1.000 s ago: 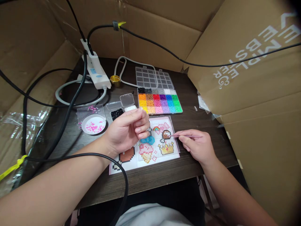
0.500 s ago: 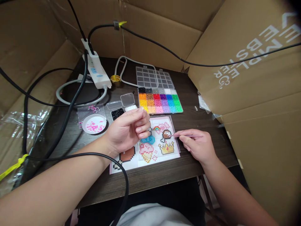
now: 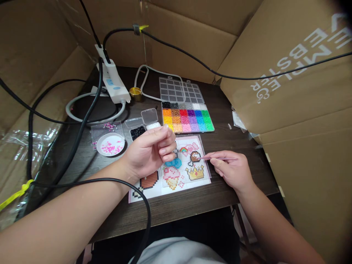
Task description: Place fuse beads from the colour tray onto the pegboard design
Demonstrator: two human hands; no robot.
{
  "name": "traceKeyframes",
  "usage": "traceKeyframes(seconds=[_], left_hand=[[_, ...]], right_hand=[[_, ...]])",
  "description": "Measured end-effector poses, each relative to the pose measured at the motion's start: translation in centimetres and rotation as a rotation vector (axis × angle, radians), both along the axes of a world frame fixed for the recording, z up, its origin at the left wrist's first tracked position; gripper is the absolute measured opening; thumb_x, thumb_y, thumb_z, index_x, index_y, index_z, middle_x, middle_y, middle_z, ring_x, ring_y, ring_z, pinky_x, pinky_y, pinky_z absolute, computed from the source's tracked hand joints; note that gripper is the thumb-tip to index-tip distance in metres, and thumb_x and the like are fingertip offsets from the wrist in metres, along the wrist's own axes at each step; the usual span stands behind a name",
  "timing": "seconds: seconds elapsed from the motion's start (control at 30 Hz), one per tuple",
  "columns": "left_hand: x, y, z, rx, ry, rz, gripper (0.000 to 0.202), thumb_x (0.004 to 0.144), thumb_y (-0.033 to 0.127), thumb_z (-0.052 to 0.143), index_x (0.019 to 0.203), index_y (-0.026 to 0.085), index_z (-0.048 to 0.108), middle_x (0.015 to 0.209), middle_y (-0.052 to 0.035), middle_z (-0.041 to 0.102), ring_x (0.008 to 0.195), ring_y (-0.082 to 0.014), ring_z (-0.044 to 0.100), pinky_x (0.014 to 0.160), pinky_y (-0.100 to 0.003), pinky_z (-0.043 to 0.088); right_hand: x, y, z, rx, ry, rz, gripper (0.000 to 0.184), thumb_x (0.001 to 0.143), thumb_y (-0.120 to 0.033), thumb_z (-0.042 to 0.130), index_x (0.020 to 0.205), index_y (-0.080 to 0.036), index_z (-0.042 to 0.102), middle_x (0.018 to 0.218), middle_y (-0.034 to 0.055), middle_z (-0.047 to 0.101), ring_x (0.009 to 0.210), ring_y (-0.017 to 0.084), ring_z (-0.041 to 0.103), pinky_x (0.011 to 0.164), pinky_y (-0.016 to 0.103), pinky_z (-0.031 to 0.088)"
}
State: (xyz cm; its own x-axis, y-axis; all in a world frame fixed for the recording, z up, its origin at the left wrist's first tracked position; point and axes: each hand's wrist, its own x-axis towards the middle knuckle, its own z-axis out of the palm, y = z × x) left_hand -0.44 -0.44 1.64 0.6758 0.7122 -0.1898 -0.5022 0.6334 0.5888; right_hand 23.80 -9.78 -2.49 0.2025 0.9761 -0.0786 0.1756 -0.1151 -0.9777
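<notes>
So the brown, dark-outlined figure [image 3: 195, 157] right of centre looks mostly filled, but there's a pale patch by the tip of the tweezers [image 3: 220, 158]. My read is that patch is what's left, though it's too small to tell beads from print. Same problem with the crown [image 3: 195, 172] just below it and the blue bow [image 3: 174, 164] nearer centre.

The right hand [image 3: 231, 170] has its grip closed around the tweezers, thumb against fingers; can't tell if there's a bead in the tip. The left hand [image 3: 150, 150] is loosely curled mid-frame, can't see anything in it, and it blocks part of the pattern sheet [image 3: 162, 193].

Room-wise: decent stretch of table [image 3: 176, 207] right of the bead box [image 3: 198, 132], up to the cardboard wall [image 3: 302, 128]. Front edge runs close below the sheet, lower middle. Left side's tighter, with a black cable [image 3: 149, 212] looping across the forearm.
</notes>
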Motion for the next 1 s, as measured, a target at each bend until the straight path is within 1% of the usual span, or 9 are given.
traceKeyframes(seconds=[0.27,0.47,0.63,0.73,0.8,0.87,0.93,1.0], left_hand=[[0.0,0.0,-0.1,-0.017,-0.012,0.002,0.035,0.084,0.024,0.069,0.060,0.016,0.044,0.059,0.0049,0.030,0.048,-0.0075,0.035,0.044,-0.020,0.037],[0.0,0.0,-0.2,-0.011,-0.012,0.002,0.033,0.082,0.024,0.070,0.061,0.016,0.046,0.060,0.0051,0.029,0.049,-0.0072,0.035,0.045,-0.020,0.037],[-0.1,0.0,-0.2,-0.014,-0.021,-0.003,0.034,0.082,0.025,0.071,0.061,0.016,0.045,0.060,0.0050,0.030,0.049,-0.0071,0.035,0.045,-0.019,0.038],[-0.2,0.0,-0.2,-0.017,-0.030,-0.003,0.032,0.082,0.024,0.071,0.063,0.016,0.047,0.059,0.0051,0.030,0.048,-0.0070,0.035,0.044,-0.018,0.037],[-0.3,-0.1,-0.3,-0.022,-0.042,0.000,0.033,0.082,0.024,0.070,0.062,0.016,0.045,0.058,0.0053,0.029,0.048,-0.0071,0.033,0.044,-0.019,0.036],[-0.4,-0.2,-0.4,-0.045,-0.059,-0.002,0.037,0.083,0.026,0.069,0.059,0.017,0.041,0.058,0.0050,0.029,0.048,-0.0070,0.032,0.045,-0.019,0.036],[-0.6,-0.2,-0.5,-0.068,-0.085,-0.022,0.037,0.083,0.028,0.067,0.059,0.017,0.040,0.058,0.0051,0.027,0.048,-0.0073,0.030,0.045,-0.020,0.035],[-0.7,-0.1,-0.6,-0.083,-0.109,-0.039,0.037,0.083,0.028,0.065,0.058,0.017,0.039,0.057,0.0046,0.027,0.048,-0.0078,0.029,0.046,-0.020,0.035]], right_hand=[[-0.1,0.1,0.2,0.004,-0.019,-0.002,0.016,0.077,-0.029,0.075,0.085,-0.017,0.081,0.069,0.0091,0.076,0.037,0.007,0.042,0.036,0.024,0.031],[0.1,-0.1,-0.1,0.011,0.007,0.011,0.014,0.079,-0.028,0.075,0.086,-0.017,0.081,0.074,0.0099,0.077,0.037,0.006,0.042,0.036,0.023,0.031],[0.5,-0.1,-0.8,0.030,0.109,0.003,0.012,0.080,-0.026,0.076,0.088,-0.019,0.080,0.085,0.0113,0.079,0.038,0.006,0.043,0.035,0.024,0.031],[0.6,0.1,-0.8,0.055,0.204,-0.014,0.011,0.078,-0.025,0.076,0.088,-0.020,0.079,0.090,0.0119,0.079,0.037,0.005,0.041,0.035,0.023,0.030],[0.5,0.6,-0.3,0.080,0.245,-0.028,0.011,0.077,-0.024,0.077,0.087,-0.020,0.079,0.091,0.0125,0.079,0.037,0.004,0.039,0.035,0.023,0.029],[0.2,1.6,0.7,0.118,0.254,-0.036,0.012,0.076,-0.024,0.078,0.087,-0.020,0.079,0.092,0.0132,0.079,0.037,0.004,0.038,0.035,0.023,0.028],[-0.2,3.3,2.0,0.167,0.232,-0.038,0.014,0.076,-0.025,0.078,0.089,-0.020,0.079,0.093,0.0137,0.078,0.038,0.004,0.039,0.035,0.023,0.029],[-1.1,5.7,3.3,0.219,0.200,-0.038,0.016,0.076,-0.028,0.077,0.089,-0.018,0.079,0.087,0.0125,0.078,0.039,0.004,0.039,0.036,0.023,0.028]])
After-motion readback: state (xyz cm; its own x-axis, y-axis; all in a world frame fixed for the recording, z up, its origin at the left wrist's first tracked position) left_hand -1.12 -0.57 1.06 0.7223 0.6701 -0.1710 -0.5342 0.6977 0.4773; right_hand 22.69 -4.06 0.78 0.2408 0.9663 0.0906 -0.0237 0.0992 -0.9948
